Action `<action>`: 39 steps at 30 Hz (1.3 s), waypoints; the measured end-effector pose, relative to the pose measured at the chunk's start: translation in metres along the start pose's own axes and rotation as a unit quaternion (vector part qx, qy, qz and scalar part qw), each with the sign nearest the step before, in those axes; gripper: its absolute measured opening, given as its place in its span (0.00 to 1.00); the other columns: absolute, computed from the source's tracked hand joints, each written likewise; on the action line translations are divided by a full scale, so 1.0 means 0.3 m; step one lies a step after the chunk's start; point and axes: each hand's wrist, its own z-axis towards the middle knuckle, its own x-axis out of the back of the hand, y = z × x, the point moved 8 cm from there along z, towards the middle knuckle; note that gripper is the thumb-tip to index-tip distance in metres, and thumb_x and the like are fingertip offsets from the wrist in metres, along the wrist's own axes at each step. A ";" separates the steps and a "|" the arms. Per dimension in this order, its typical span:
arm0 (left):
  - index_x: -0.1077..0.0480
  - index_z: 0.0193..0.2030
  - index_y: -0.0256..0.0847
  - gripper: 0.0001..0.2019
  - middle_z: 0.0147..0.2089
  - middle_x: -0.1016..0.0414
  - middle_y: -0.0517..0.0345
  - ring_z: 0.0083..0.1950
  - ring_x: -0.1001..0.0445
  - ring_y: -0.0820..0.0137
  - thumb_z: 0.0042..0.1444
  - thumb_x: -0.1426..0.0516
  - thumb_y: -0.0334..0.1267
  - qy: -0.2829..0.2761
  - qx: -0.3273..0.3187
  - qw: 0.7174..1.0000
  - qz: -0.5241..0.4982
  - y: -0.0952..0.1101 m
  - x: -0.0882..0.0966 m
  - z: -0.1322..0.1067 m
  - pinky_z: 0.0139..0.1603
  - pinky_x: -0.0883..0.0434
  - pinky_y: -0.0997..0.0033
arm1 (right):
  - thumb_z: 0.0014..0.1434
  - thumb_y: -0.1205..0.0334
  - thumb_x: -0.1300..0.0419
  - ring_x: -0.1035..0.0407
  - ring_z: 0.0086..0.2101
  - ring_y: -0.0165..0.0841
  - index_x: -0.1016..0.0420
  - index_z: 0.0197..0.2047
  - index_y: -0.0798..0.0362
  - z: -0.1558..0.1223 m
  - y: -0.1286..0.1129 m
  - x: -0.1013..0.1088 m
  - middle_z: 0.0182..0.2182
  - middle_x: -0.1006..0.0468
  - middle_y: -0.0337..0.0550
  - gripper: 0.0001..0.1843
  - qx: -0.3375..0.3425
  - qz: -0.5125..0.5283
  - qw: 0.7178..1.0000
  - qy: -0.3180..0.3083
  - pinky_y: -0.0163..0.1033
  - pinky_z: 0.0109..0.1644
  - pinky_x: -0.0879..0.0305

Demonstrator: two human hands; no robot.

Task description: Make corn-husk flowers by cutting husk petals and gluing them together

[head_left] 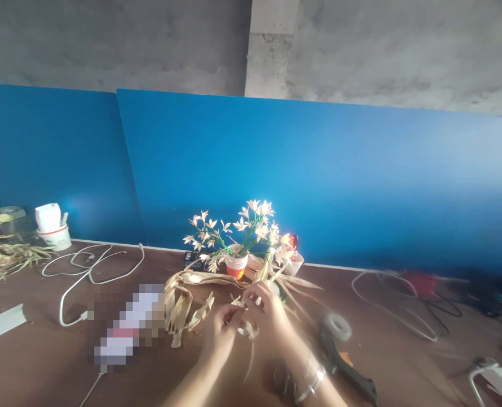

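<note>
My left hand and my right hand meet above the table, both with fingers pinched. Between the fingertips is a small pale piece of dried husk, partly hidden by the fingers. Another pale husk piece shows just below them; whether it is held or lying there I cannot tell. Behind the hands stands a paper cup with pale husk flowers on green stems. Dried corn husks lie left of my left hand. More long husk strips spread behind my right hand.
Right of my right forearm lie a roll of tape and a dark handled tool. White cables and a blurred-out object lie to the left. A white cup stands farther back. A blue partition closes off the rear.
</note>
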 end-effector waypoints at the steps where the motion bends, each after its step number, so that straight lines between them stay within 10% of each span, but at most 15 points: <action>1: 0.28 0.24 0.39 0.12 0.20 0.27 0.60 0.24 0.28 0.69 0.46 0.40 0.47 0.000 -0.004 1.000 0.008 -0.003 0.001 0.001 0.27 0.31 0.72 | 0.54 0.71 0.46 0.33 0.34 0.33 0.28 0.31 0.52 0.001 -0.001 0.001 0.34 0.26 0.42 0.08 0.002 0.002 1.000 -0.001 0.35 0.36 0.40; 39: 0.24 0.32 0.39 0.14 0.27 0.22 0.56 0.30 0.24 0.65 0.52 0.41 0.48 -0.014 -0.027 0.996 0.086 -0.027 0.009 0.001 0.31 0.29 0.71 | 0.52 0.66 0.44 0.30 0.30 0.32 0.25 0.42 0.53 0.002 0.072 -0.009 0.29 0.24 0.38 0.13 -0.071 0.098 0.992 0.020 0.36 0.35 0.34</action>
